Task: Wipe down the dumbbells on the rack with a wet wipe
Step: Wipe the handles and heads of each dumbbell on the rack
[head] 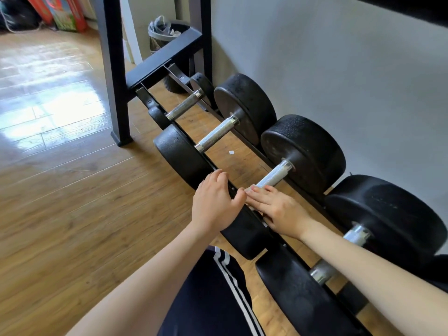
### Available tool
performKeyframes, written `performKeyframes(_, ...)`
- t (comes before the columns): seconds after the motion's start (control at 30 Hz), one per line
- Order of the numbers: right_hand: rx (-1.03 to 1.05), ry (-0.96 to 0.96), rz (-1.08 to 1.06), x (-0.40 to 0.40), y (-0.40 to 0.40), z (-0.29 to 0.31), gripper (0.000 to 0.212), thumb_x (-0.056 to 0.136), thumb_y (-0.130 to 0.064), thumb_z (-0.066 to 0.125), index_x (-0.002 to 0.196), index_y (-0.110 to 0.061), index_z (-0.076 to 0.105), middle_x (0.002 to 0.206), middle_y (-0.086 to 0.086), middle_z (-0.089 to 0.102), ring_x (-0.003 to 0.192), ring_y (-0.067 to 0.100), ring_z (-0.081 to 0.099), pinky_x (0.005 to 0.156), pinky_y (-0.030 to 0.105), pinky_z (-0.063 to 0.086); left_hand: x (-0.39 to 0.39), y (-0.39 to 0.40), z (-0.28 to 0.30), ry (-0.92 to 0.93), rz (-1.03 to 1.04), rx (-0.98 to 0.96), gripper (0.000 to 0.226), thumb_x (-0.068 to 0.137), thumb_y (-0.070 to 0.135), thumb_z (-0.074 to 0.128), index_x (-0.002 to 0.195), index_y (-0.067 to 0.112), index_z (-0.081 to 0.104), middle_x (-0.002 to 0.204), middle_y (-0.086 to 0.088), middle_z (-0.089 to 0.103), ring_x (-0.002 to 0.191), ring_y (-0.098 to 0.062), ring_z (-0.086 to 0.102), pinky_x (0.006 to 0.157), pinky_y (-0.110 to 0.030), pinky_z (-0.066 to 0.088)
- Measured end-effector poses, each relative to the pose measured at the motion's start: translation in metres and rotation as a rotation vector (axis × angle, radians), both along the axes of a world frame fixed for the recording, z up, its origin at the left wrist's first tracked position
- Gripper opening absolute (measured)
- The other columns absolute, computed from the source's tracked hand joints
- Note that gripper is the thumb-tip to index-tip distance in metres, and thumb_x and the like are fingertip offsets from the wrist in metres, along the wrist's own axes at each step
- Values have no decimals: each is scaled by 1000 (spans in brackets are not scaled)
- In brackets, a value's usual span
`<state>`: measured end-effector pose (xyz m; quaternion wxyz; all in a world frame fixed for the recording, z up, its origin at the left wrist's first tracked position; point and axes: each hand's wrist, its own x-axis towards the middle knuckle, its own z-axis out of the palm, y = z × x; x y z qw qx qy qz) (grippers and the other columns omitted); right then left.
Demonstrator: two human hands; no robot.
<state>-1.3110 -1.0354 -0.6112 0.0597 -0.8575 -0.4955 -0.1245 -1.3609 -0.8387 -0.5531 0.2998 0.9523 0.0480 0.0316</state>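
Observation:
Several black dumbbells with knurled silver handles lie side by side on a low black rack (145, 97) along the wall. My left hand (215, 200) is cupped over the near head (244, 234) of the third dumbbell, thumb on its inner face. My right hand (276, 209) lies flat on the near end of that dumbbell's handle (274, 174), fingers straight and together. A pale sliver shows under its palm; I cannot tell whether this is the wet wipe. A larger dumbbell (388, 214) sits to the right, under my right forearm.
A grey wall runs close behind the rack. A black frame leg (116, 93) stands on the wooden floor at the rack's far end, with a lined bin (162, 32) beyond it. A white paper scrap (232, 152) lies under the rack. My knee (213, 299) is below the hands.

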Motion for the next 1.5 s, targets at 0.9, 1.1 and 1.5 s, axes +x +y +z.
performKeyframes(0.9, 246, -25, -461, 28, 3, 16, 41, 69, 19, 70, 105, 0, 69, 111, 17, 68, 109, 35, 62, 98, 52, 34, 1, 3, 0, 14, -33, -28, 57, 99, 41, 41, 147, 10, 36, 156, -5, 30, 145, -17, 23, 117, -30, 18)
performKeyframes(1.1, 224, 22, -201, 18, 43, 10, 39, 70, 11, 68, 107, -1, 70, 114, 12, 67, 109, 29, 63, 102, 37, 39, 8, 12, 0, -43, -20, -169, 55, 102, 31, 40, 151, 9, 28, 161, -7, 19, 149, -16, 7, 119, -26, 4)
performKeyframes(1.5, 503, 208, -79, 74, 158, 38, 38, 86, -2, 48, 120, -3, 64, 127, 11, 61, 123, 23, 53, 109, 28, 34, 66, 101, -7, 109, 111, 327, 90, 79, 57, 38, 138, -11, 41, 144, -28, 43, 133, -40, 44, 107, -48, 26)
